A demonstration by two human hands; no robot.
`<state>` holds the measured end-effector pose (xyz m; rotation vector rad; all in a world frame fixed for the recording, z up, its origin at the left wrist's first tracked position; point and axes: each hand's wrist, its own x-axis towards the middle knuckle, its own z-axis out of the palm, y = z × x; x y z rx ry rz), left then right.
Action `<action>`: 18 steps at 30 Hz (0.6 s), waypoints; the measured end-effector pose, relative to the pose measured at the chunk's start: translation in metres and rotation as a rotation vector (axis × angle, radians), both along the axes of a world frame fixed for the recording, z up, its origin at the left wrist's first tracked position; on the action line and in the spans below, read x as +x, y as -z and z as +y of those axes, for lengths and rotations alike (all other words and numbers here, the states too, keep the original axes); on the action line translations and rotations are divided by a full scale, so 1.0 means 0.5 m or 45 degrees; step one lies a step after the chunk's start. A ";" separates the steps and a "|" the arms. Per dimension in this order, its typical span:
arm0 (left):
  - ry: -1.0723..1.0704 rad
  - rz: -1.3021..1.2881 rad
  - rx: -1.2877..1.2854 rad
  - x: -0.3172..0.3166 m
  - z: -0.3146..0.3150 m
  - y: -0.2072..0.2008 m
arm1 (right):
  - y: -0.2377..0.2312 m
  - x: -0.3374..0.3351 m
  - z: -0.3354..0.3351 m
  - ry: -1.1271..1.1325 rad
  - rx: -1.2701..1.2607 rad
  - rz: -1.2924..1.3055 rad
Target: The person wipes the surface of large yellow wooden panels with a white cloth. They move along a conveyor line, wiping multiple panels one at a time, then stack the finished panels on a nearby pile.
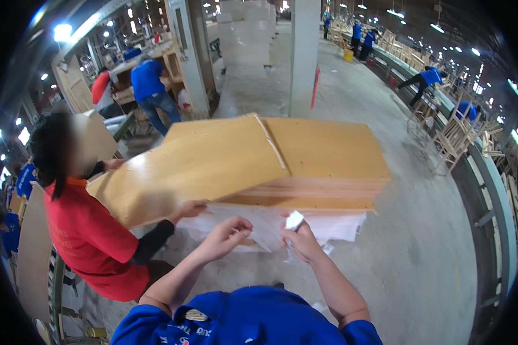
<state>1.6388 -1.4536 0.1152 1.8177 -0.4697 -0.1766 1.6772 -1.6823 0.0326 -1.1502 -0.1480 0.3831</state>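
Observation:
My right hand (305, 241) is closed around a small white crumpled piece (294, 220), paper or plastic wrap by its look. My left hand (227, 238) has its fingers curled in to the thumb; what they hold, if anything, is too small to make out. Both hands are in front of a stack of yellow-brown wooden panels (334, 146). Over the stack's left part, one panel (201, 167) lies askew, its left end held by a co-worker in a red shirt (92, 230). White sheeting (339, 225) hangs below the stack near my hands. A pale strip (269, 141) lies across the top.
A grey pillar (303, 57) rises behind the stack, with white wrapped stacks (246, 34) farther back. Along the right runs a conveyor line (492, 190) with wooden chair frames (454, 138). Other people in blue shirts work at the back. White scraps (327, 248) lie near the stack.

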 end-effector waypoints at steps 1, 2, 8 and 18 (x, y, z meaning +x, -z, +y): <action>0.064 0.161 0.009 -0.016 -0.010 0.063 | 0.008 -0.014 0.005 0.012 0.066 0.013; 0.245 0.233 0.267 -0.024 -0.006 0.116 | 0.011 -0.026 0.012 0.028 0.130 0.024; -0.037 -0.110 0.054 -0.109 -0.114 0.184 | 0.021 -0.120 0.047 0.155 -0.003 -0.058; -0.032 0.946 -0.973 -0.320 0.008 0.227 | 0.070 -0.289 0.119 -0.456 0.144 0.134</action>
